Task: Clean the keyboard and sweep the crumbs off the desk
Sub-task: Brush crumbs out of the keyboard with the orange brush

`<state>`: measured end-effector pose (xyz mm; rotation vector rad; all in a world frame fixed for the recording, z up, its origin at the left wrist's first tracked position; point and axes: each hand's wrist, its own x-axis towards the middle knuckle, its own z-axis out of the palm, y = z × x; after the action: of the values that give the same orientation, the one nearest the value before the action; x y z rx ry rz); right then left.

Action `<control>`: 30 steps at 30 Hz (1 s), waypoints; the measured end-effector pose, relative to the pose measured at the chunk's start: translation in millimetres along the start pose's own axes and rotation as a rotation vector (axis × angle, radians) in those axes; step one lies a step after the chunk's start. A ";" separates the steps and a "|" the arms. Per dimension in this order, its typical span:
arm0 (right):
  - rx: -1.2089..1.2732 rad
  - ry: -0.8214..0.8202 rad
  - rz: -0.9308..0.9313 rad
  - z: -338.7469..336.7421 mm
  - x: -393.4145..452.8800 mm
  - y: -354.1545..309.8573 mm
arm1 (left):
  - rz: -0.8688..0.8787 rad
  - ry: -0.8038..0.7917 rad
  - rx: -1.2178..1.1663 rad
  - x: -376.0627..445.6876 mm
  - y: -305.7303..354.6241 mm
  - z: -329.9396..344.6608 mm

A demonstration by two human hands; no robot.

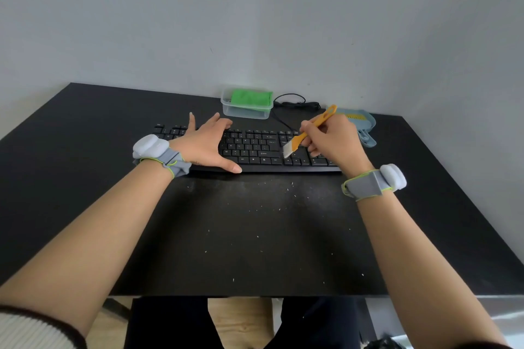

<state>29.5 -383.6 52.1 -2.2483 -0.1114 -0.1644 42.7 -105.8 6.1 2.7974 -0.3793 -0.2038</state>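
Two hands working: my left hand (208,142) is lying flat and open, pinning the keyboard (255,147) at 12 o'clock, my right hand (334,137) is gripping the brush (307,134), bristles on the arrow-key area; next, dragging crumbs (256,236) toward 6 o'clock off the desk (85,136).

Single head view: looks forward and down, close over desk (85,150), wall behind.
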 end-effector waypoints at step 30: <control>0.397 0.001 0.361 1.2 -0.2 26.3 | -0.019 -0.026 0.054 5.6 2.2 1.0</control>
<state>33.0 -399.2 31.2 -1.8352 0.2431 0.0497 47.3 -109.7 5.3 2.8547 -0.3705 -0.2379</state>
